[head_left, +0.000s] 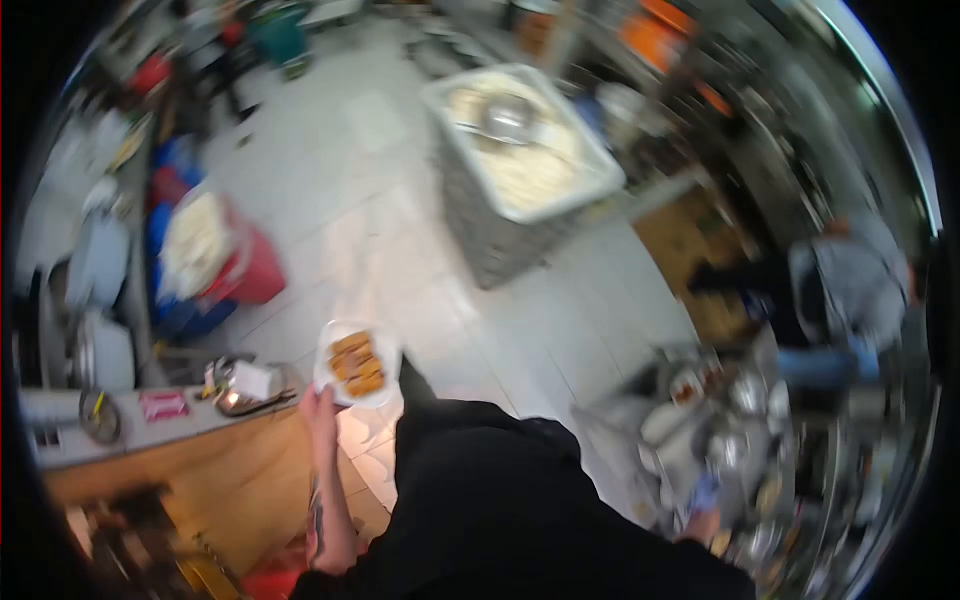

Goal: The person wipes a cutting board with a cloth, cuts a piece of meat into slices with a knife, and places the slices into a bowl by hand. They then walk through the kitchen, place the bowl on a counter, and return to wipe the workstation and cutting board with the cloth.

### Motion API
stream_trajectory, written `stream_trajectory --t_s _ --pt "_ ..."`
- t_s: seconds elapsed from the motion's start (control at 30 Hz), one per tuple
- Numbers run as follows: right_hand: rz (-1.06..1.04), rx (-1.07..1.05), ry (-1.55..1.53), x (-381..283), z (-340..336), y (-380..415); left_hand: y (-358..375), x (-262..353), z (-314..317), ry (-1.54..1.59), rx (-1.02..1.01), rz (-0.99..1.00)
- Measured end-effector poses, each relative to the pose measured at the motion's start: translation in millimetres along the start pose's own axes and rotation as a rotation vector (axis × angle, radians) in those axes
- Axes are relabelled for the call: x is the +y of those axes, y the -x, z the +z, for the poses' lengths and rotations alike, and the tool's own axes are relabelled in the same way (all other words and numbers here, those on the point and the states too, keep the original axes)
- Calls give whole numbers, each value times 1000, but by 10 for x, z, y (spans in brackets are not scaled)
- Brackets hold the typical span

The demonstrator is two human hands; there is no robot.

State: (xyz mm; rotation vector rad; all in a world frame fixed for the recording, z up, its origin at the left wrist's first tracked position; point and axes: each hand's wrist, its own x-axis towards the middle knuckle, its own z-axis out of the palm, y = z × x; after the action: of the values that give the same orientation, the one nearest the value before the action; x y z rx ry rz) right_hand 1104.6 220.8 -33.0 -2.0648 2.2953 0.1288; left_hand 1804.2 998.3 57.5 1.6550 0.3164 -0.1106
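Note:
My left hand [318,412] grips the near left edge of a white plate [388,350], out in front of my body above the floor. Several golden-brown fried pieces [357,364] lie side by side on it. Down at the right, my right hand [703,525] is beside a counter crowded with metal bowls [728,450]. A bluish, blurred thing [705,490] shows right at its fingers; whether the hand holds it I cannot make out.
A large white tub [605,185] of pale food, with a metal bowl [508,118] in it, stands on grey crates [490,235]. At left are a red bucket [258,265] and a counter [200,422]. One person [845,280] bends at right; another [210,50] stands far left.

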Motion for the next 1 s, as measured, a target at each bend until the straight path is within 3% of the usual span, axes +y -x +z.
stream_trajectory --t_s 0.03,0.1,0.17,0.33,0.5,0.67,0.8,0.93,0.97,1.0 --pt "62 16 -87 -567 -12 307 -297 51 -60 -13 -7 30" --pt "238 -13 -560 -1831 172 1056 -867 246 -153 28 46 7" --pt "216 -188 -698 -3025 426 1784 -1441 397 -326 131 73 37" --pt "-72 -728 -600 -5668 964 3111 -2902 1005 -684 156 145 36" --pt "-351 -1057 -377 -7683 1123 3941 -4264 1511 -1120 169 261 34" --pt "-474 -1176 -97 -9313 1477 4429 -5417 1661 -1819 154 402 19" --pt "-578 -1166 33 -11030 1742 4448 -6210 1790 -2241 180 553 -20" --pt "-652 -1117 -351 -13920 2101 4297 -7107 1839 -2745 245 680 1" --pt "-644 -1000 -405 -14670 1278 5039 -7346 1859 -2865 253 730 -15" --pt "-761 -1029 -637 -15302 1037 5309 -7594 1873 -2988 271 795 1"
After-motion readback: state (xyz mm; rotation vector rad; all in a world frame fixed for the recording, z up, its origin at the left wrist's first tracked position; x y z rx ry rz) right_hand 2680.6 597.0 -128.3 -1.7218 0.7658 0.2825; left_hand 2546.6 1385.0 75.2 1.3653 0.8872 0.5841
